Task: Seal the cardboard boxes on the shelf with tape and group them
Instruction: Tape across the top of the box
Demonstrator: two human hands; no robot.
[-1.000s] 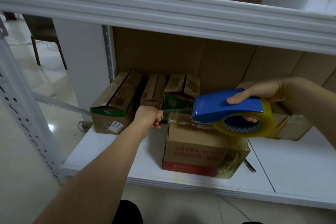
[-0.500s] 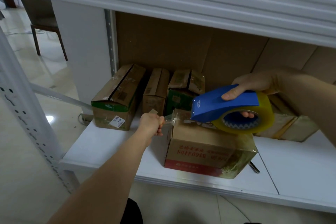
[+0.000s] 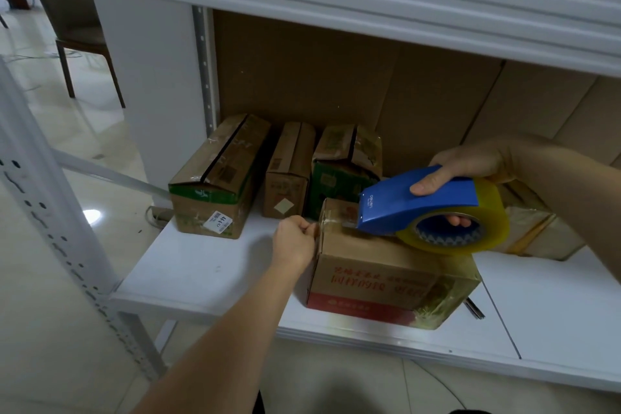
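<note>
— While you count the boxes, how many stand on the white shelf board (image 3: 208, 272)?

— Three brown cardboard boxes (image 3: 289, 171) in a row at the back, one front brown cardboard box with red print (image 3: 379, 282), and more wrapped ones at the right, partly hidden.

— And the hands?

— One blue tape dispenser with a yellowish clear roll (image 3: 433, 212) rests on the front box; the right hand (image 3: 470, 168) grips it. The left hand (image 3: 294, 242), fingers curled, pinches the tape end at the box's left top edge.
</note>
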